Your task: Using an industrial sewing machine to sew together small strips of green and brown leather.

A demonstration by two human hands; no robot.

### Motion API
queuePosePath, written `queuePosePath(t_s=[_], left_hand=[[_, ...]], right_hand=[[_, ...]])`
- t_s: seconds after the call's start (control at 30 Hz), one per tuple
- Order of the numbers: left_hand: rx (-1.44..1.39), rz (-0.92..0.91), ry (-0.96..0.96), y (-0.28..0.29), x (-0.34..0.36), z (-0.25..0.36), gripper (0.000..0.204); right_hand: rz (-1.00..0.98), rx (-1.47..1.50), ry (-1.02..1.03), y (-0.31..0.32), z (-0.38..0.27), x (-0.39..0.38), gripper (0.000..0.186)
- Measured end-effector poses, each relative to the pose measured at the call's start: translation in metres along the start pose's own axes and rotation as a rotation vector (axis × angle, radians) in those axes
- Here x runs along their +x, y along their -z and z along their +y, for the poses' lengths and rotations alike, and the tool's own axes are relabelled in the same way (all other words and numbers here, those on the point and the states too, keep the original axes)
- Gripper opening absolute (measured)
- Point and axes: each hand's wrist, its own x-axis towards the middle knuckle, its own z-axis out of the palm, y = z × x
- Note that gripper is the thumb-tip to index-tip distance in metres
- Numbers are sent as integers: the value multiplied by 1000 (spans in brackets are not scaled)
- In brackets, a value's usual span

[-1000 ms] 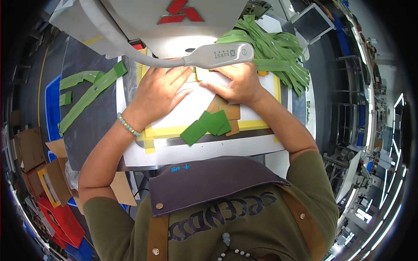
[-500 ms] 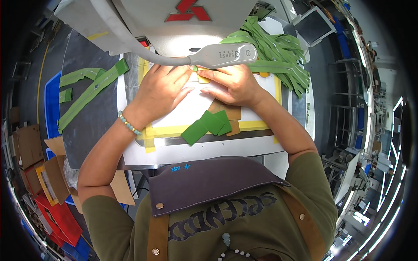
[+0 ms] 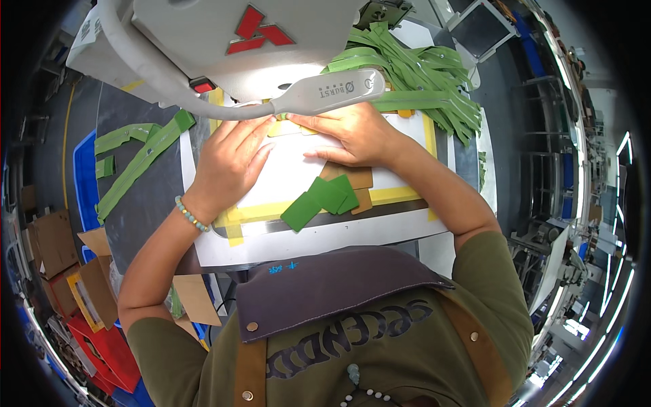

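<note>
My left hand (image 3: pixel 230 159) lies on the white work surface (image 3: pixel 285 173), fingers stretched toward the base of a sewing machine (image 3: pixel 196 34); its fingertips are partly hidden under the lamp. My right hand (image 3: pixel 359 132) reaches in from the other side, thumb apart from the extended forefinger. Between both sets of fingertips a small green piece (image 3: pixel 282 117) shows, with a yellowish edge just below it. A green strip (image 3: pixel 420 101) runs from behind my right hand to the pile. Nearer to me lie several green rectangular patches (image 3: pixel 315 202) partly over brown pieces (image 3: pixel 359 178).
A grey lamp (image 3: pixel 325 93) on a bent neck hangs over my fingers. Green strips are heaped in a pile (image 3: pixel 420 68) at the back right; others (image 3: pixel 142 159) lie at the left. Yellow tape (image 3: pixel 254 215) borders the work surface. Cardboard boxes (image 3: pixel 102 292) stand lower left.
The view has shifted, so the machine and lamp sit further left in the picture. Both hands stay near the machine; my left thumb and right thumb are further apart, and the small green piece remains between the fingertips.
</note>
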Motion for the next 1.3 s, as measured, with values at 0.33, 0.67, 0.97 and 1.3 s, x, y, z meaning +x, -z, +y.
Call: queuePosePath(t_s=[0.33, 0.67, 0.97, 1.3], left_hand=[[-64, -163, 20, -1, 4, -5, 44], [101, -153, -58, -4, 12, -1, 40], [69, -130, -69, -6, 10, -3, 42], [-18, -152, -44, -4, 14, -6, 40]], right_hand=[[3, 13, 23, 2, 1, 0, 50], [126, -40, -9, -1, -3, -3, 34], [108, -7, -7, -3, -2, 1, 32], [52, 38, -29, 2, -1, 9, 35]])
